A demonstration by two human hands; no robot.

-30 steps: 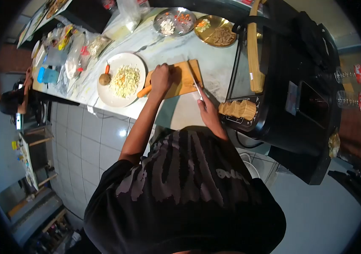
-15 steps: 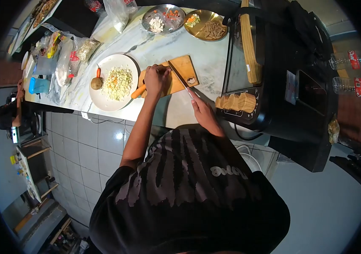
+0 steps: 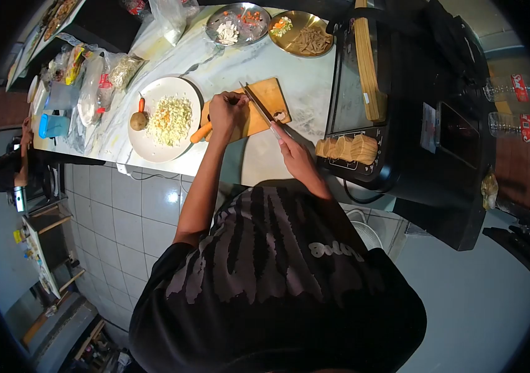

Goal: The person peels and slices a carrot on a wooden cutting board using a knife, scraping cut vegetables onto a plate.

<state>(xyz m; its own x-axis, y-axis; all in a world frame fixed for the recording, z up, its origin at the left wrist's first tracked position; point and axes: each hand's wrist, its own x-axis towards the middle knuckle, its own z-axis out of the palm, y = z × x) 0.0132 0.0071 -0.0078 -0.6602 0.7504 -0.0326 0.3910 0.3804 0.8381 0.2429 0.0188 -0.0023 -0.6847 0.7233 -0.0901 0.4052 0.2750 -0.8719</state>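
Note:
My right hand (image 3: 296, 156) grips a knife (image 3: 257, 102), its blade lying diagonally over the wooden cutting board (image 3: 268, 93). Closed fingers of my left hand (image 3: 227, 112) press down on the board just left of the blade; whatever they hold is hidden. A small pale-and-brown piece (image 3: 279, 116) lies at the board's right side, near the knife. An orange rounded stick (image 3: 201, 132), a carrot or a handle, pokes out below my left hand. Beside it, a white plate (image 3: 144, 148) carries chopped pale vegetable (image 3: 172, 121), a round brown vegetable (image 3: 139, 120) and a small carrot (image 3: 142, 103).
At the back are a silver plate (image 3: 215, 17) and a gold plate (image 3: 287, 45) with cut ingredients. A black appliance (image 3: 402, 124) stands at right with wooden tongs (image 3: 367, 74). Plastic bags (image 3: 94, 93) and a blue container (image 3: 53, 126) crowd the left. Another person (image 3: 7, 168) is at far left.
The knife blade has shifted slightly left and up, and my right hand has moved a little left with it. My left hand stays at nearly the same spot.

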